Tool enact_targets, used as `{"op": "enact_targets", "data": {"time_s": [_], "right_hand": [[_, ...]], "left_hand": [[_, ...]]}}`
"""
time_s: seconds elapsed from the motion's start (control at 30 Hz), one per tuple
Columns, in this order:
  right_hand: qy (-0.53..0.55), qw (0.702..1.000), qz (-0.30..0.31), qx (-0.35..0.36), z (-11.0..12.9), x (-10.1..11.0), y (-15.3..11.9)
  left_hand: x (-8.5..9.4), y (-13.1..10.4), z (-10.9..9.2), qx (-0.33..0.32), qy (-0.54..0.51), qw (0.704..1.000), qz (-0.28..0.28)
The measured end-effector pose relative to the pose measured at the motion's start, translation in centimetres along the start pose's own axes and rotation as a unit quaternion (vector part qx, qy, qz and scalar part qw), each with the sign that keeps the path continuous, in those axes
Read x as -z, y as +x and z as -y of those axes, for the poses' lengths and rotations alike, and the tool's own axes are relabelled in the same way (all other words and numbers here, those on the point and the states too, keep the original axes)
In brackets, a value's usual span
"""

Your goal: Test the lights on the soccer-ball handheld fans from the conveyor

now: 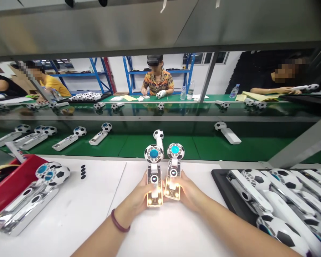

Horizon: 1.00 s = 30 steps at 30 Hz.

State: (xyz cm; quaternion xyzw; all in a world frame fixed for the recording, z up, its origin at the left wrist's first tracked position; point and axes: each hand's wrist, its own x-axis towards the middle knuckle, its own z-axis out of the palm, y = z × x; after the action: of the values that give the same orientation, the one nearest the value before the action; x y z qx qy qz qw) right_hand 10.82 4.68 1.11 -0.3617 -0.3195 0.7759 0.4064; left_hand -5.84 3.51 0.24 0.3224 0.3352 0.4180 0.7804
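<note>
My left hand (139, 191) is closed around a soccer-ball-headed handheld device (154, 194), its thumb on the front. In my right hand (188, 189) is a matching soccer-ball-headed handheld device (173, 184), held the same way. The two stand side by side, heads up, over the white worktop (101, 221). Both have a blue disc in the ball head, a small round lit display and glowing yellowish lights in the body. Just behind them, another white device (158, 135) with a ball head lies on the green belt (133, 142).
Two more devices (33, 203) lean at a red bin (29, 167) on the left, near several small black discs (82, 172). On the right, a black tray (219, 182) holds several devices. More lie along the belt. Across it, people sit working at a green table (173, 98).
</note>
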Motion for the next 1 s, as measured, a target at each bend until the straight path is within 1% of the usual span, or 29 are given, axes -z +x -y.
{"op": "enact_targets", "data": {"time_s": [0.17,0.37,0.47,0.67,0.8,1.0], "right_hand": [[-0.001,1.000,-0.008,-0.001,0.09,-0.06,0.04],[-0.016,1.000,-0.006,-0.004,-0.12,0.10,0.11],[-0.018,1.000,-0.009,-0.014,-0.15,0.22,0.14],[-0.008,1.000,-0.007,-0.009,-0.20,0.29,0.13],[0.001,1.000,-0.013,-0.020,-0.30,0.30,0.09],[0.011,1.000,0.010,-0.002,-0.71,0.52,0.27]], "left_hand": [[-0.18,-0.13,-0.17,0.012,0.007,1.000,-0.015],[-0.34,-0.15,-0.27,0.007,0.015,1.000,-0.001],[-0.19,-0.10,-0.21,0.008,0.018,1.000,-0.005],[0.31,-0.06,0.03,0.010,0.032,0.999,-0.004],[0.45,-0.07,0.12,0.007,0.019,1.000,0.001],[0.47,-0.03,0.33,0.007,0.010,1.000,0.002]]}}
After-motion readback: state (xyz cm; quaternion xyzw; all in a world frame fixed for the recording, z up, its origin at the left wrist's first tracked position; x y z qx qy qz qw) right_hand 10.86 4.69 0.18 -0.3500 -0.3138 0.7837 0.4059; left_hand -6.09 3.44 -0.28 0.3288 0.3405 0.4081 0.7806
